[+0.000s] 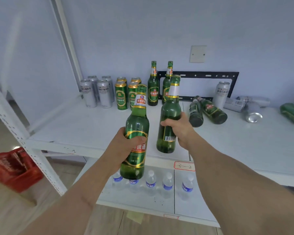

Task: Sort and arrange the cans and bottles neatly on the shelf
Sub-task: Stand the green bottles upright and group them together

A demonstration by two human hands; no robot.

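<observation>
My left hand (124, 146) grips a green beer bottle (136, 126) upright in the air before the white shelf (78, 126). My right hand (178, 128) holds a second green bottle (170, 112), its barcode side facing me, just above the shelf's front edge. At the back stand several silver cans (95, 92), several green cans (121, 97) and two upright green bottles (153, 87). Two more green bottles (209, 111) lie on their sides to the right. Further right are one upright silver can (221, 94), toppled silver cans (244, 106) and a toppled green can (292, 113).
A black metal frame (210, 75) leans against the back wall. Several water bottles (167, 185) stand on the lower shelf. A red crate (15, 168) sits on the floor at left, beyond the shelf's white upright post (24, 136).
</observation>
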